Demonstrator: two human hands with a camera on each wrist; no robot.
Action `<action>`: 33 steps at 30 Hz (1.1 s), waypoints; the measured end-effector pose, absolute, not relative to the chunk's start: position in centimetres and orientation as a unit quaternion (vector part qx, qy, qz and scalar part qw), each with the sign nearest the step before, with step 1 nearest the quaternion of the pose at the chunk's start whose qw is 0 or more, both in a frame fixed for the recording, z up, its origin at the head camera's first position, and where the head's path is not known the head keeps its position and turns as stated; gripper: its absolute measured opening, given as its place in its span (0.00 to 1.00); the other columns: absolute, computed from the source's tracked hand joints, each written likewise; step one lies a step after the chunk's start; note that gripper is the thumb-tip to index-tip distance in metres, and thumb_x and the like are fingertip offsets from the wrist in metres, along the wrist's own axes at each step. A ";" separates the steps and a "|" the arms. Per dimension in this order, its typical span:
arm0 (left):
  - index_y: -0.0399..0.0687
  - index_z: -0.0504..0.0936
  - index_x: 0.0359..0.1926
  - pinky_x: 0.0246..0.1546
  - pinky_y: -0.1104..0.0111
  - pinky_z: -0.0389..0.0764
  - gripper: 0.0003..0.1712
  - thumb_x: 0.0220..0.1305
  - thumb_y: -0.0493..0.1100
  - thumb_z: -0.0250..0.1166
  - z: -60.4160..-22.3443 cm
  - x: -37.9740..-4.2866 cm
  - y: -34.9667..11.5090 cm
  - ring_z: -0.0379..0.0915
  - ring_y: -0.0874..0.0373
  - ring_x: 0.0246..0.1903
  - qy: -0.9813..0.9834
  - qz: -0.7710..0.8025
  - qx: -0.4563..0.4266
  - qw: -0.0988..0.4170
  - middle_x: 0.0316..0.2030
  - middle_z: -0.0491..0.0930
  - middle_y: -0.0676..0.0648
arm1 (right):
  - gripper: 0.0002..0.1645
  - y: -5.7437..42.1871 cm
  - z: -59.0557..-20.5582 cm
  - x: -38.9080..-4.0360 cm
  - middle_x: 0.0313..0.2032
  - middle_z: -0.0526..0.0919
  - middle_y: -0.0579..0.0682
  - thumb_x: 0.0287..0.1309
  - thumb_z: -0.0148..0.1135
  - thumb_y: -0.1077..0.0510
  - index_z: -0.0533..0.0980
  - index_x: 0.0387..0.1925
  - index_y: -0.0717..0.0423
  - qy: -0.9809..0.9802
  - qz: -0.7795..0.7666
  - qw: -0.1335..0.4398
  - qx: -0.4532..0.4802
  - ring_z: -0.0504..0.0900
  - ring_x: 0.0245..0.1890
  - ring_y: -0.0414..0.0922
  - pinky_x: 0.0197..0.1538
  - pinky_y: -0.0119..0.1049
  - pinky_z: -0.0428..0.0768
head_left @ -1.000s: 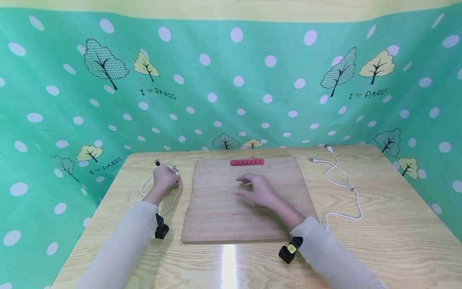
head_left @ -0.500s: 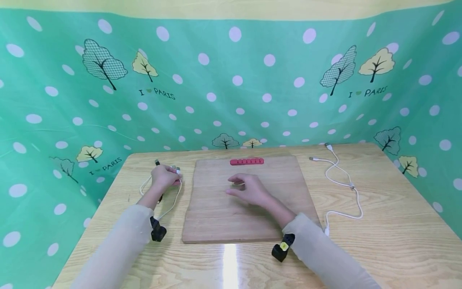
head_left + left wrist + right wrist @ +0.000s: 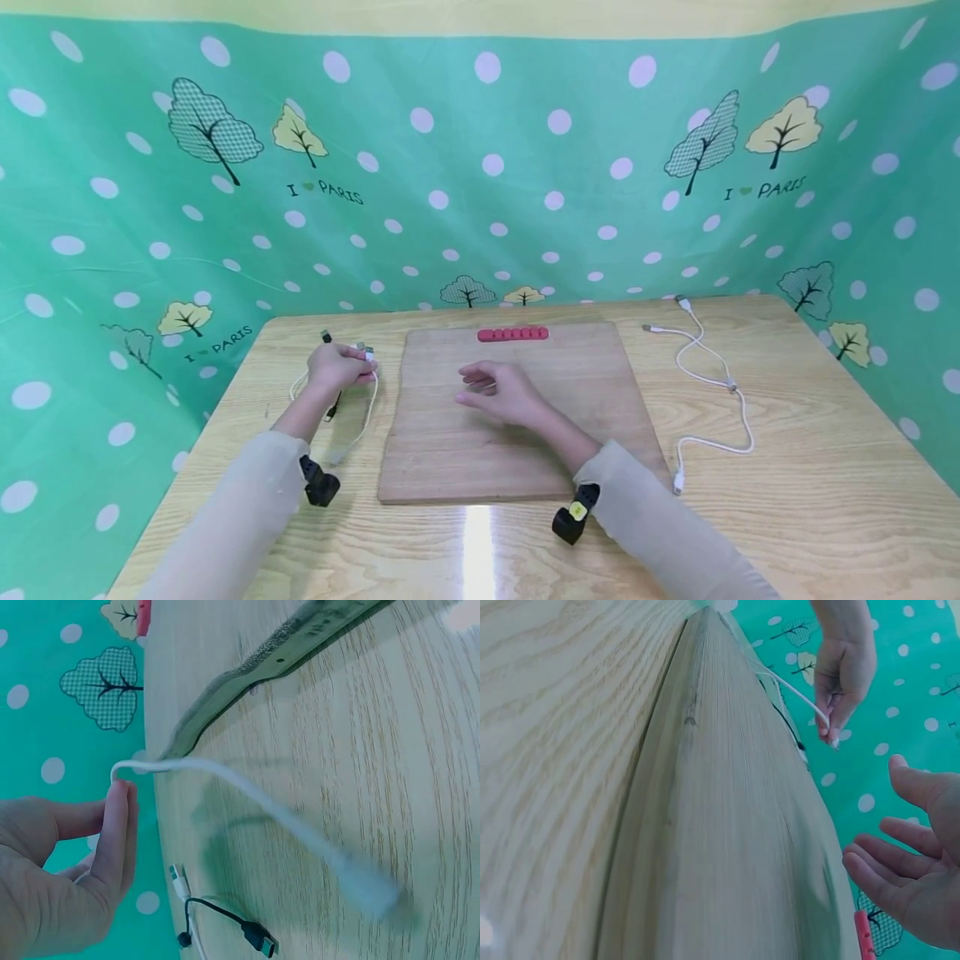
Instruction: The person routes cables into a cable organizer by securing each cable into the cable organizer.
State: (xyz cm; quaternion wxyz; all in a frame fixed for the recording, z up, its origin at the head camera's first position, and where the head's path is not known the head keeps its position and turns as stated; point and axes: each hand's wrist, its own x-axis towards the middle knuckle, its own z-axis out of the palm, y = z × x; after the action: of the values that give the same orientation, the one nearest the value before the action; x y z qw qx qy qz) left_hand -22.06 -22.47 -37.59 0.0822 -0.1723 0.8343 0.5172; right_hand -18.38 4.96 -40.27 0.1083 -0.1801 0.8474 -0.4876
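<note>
My left hand (image 3: 333, 368) pinches a white USB cable (image 3: 372, 400) close to its plug, at the left of the table. In the left wrist view, the cable (image 3: 255, 795) arches away from the fingertips and ends in a blurred white connector (image 3: 367, 889). Over the wooden board (image 3: 442, 467) hovers my right hand (image 3: 497, 393), its fingers loosely bent and holding nothing. At the board's far edge lies a red cable holder (image 3: 513, 334) with a row of slots. A short black cable (image 3: 333, 408) lies partly hidden beneath my left hand.
On the right of the table lies a white branching cable (image 3: 742, 404) with several plugs. Another black plug (image 3: 326, 336) rests beyond my left hand. Behind the table hangs a green dotted curtain (image 3: 480, 242).
My left hand has lifted the white cable slightly and shifted a little toward the left, baring more of the black cable. The right hand has drifted left over the board.
</note>
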 end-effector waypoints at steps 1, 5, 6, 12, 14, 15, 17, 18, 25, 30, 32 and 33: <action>0.23 0.74 0.53 0.41 0.69 0.87 0.20 0.61 0.31 0.63 -37.5 -22.0 -22.4 0.80 0.69 0.21 0.832 0.520 -0.174 0.085 0.45 0.80 0.31 | 0.28 4.8 -40.3 -18.4 0.53 0.82 0.57 0.57 0.67 0.53 0.75 0.57 0.58 0.846 -0.489 0.110 -0.182 0.82 0.53 0.50 0.57 0.39 0.82; 0.24 0.74 0.53 0.44 0.68 0.86 0.20 0.61 0.31 0.62 -37.3 -21.8 -22.3 0.81 0.70 0.22 0.826 0.526 -0.179 0.092 0.49 0.78 0.29 | 0.28 4.4 -40.4 -18.4 0.53 0.82 0.57 0.57 0.67 0.52 0.74 0.57 0.59 0.842 -0.493 0.113 -0.189 0.82 0.53 0.50 0.56 0.38 0.83; 0.24 0.73 0.54 0.45 0.67 0.86 0.21 0.61 0.31 0.62 -37.2 -21.8 -22.3 0.81 0.70 0.22 0.825 0.527 -0.180 0.093 0.50 0.78 0.29 | 0.28 4.3 -40.5 -18.4 0.53 0.83 0.57 0.58 0.67 0.52 0.74 0.57 0.59 0.841 -0.494 0.114 -0.191 0.82 0.52 0.50 0.56 0.38 0.83; 0.25 0.72 0.57 0.44 0.70 0.86 0.23 0.61 0.31 0.62 -36.9 -21.6 -22.1 0.81 0.70 0.22 0.807 0.551 -0.186 0.105 0.48 0.79 0.33 | 0.27 3.5 -40.5 -18.3 0.51 0.84 0.56 0.57 0.67 0.52 0.75 0.56 0.59 0.835 -0.500 0.121 -0.195 0.83 0.50 0.48 0.55 0.37 0.83; 0.25 0.71 0.58 0.43 0.72 0.86 0.24 0.62 0.31 0.62 -36.8 -21.6 -22.0 0.81 0.70 0.23 0.801 0.559 -0.186 0.110 0.47 0.79 0.35 | 0.27 3.2 -40.6 -18.2 0.50 0.84 0.56 0.57 0.67 0.52 0.75 0.56 0.59 0.833 -0.501 0.126 -0.196 0.83 0.50 0.48 0.55 0.36 0.83; 0.25 0.70 0.58 0.42 0.73 0.86 0.24 0.62 0.31 0.62 -36.7 -21.6 -22.0 0.81 0.70 0.23 0.799 0.562 -0.182 0.114 0.48 0.79 0.35 | 0.27 3.0 -40.7 -18.2 0.50 0.84 0.56 0.57 0.67 0.52 0.76 0.56 0.59 0.832 -0.502 0.129 -0.197 0.83 0.50 0.47 0.54 0.36 0.83; 0.25 0.70 0.59 0.41 0.74 0.86 0.25 0.62 0.31 0.61 -36.5 -21.5 -21.8 0.81 0.70 0.24 0.795 0.569 -0.179 0.116 0.49 0.78 0.35 | 0.27 2.6 -40.8 -18.1 0.50 0.84 0.55 0.57 0.66 0.51 0.75 0.56 0.60 0.829 -0.505 0.135 -0.199 0.83 0.50 0.47 0.54 0.35 0.83; 0.25 0.69 0.59 0.41 0.75 0.86 0.24 0.63 0.31 0.61 -36.3 -21.5 -21.7 0.81 0.70 0.24 0.793 0.571 -0.178 0.116 0.49 0.77 0.35 | 0.27 2.4 -40.8 -18.1 0.49 0.84 0.55 0.58 0.66 0.51 0.75 0.56 0.60 0.827 -0.507 0.138 -0.201 0.83 0.50 0.48 0.54 0.35 0.83; 0.26 0.71 0.58 0.41 0.75 0.85 0.24 0.64 0.33 0.61 -35.5 -21.3 -21.2 0.82 0.69 0.25 0.801 0.562 -0.166 0.120 0.46 0.79 0.38 | 0.25 0.9 -41.0 -17.9 0.49 0.85 0.52 0.58 0.66 0.50 0.76 0.55 0.56 0.805 -0.531 0.174 -0.199 0.83 0.50 0.46 0.56 0.33 0.82; 0.26 0.71 0.59 0.43 0.75 0.85 0.24 0.63 0.33 0.62 -34.7 -21.5 -20.5 0.82 0.69 0.25 0.798 0.568 -0.157 0.124 0.40 0.80 0.42 | 0.25 0.1 -41.0 -17.6 0.49 0.85 0.52 0.59 0.65 0.51 0.76 0.56 0.55 0.777 -0.564 0.210 -0.185 0.84 0.49 0.46 0.53 0.32 0.83; 0.26 0.71 0.59 0.43 0.75 0.85 0.24 0.63 0.33 0.62 -34.3 -21.6 -20.2 0.82 0.69 0.25 0.796 0.573 -0.153 0.124 0.39 0.81 0.43 | 0.25 -0.2 -41.0 -17.5 0.49 0.85 0.53 0.59 0.65 0.51 0.76 0.57 0.55 0.767 -0.575 0.224 -0.179 0.83 0.50 0.46 0.53 0.32 0.83; 0.25 0.71 0.59 0.42 0.76 0.85 0.24 0.63 0.32 0.62 -34.1 -21.7 -20.0 0.82 0.69 0.24 0.795 0.574 -0.151 0.123 0.38 0.80 0.43 | 0.25 -0.3 -41.0 -17.4 0.50 0.85 0.53 0.59 0.65 0.51 0.76 0.57 0.54 0.763 -0.578 0.229 -0.177 0.83 0.51 0.46 0.54 0.32 0.83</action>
State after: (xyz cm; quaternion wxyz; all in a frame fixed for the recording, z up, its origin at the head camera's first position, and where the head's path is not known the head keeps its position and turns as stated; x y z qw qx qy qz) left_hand -21.65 -20.01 -34.11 0.1227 -0.1514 0.7952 0.5741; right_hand -17.44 -0.27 -40.97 0.2292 -0.1771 0.7626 -0.5784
